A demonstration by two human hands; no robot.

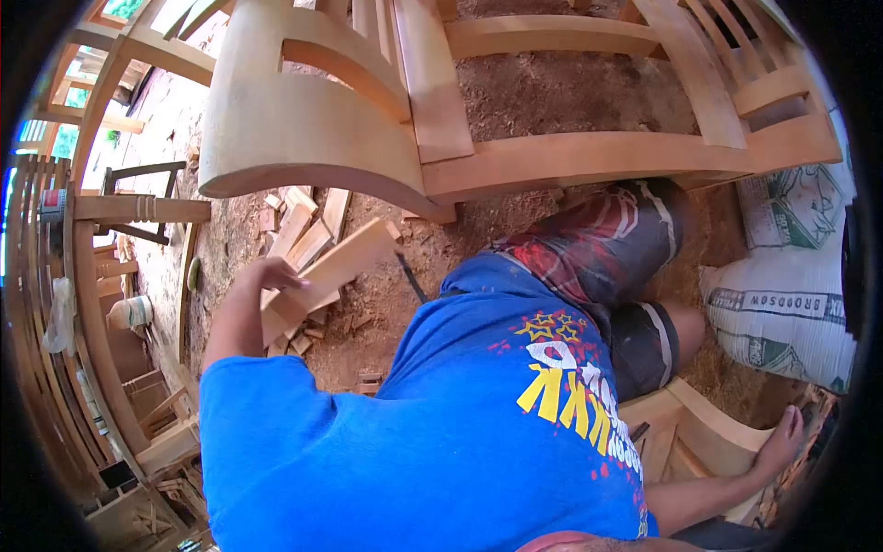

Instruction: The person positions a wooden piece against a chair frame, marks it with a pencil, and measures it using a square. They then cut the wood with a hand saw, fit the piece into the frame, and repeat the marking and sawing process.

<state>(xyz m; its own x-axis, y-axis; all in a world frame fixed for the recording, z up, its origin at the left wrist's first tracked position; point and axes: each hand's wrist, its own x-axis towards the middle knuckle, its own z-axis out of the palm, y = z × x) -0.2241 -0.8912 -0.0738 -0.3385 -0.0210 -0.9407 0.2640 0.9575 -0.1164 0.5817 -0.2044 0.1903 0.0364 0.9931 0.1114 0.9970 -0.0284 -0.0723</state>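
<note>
My left hand [273, 274], on the left, grips a flat pale wooden board [349, 265] near its edge, fingers closed on it. Under the board lies a pile of loose wood offcuts [308, 241] on the dirt floor. At the far right, my right hand [782, 442] rests with its fingers stretched out at the end of a curved wooden piece [722, 440]. Nothing shows held in it. Over the top of the view spreads a large wooden furniture frame [570, 158] with curved rails and slats.
White printed sacks [782, 313] stand at the right. On the left are an upright wooden frame [87, 304] with stacked slats, a small dark metal stand [147, 175] and a wrapped roll [131, 313]. Sawdust and wood scraps cover the ground.
</note>
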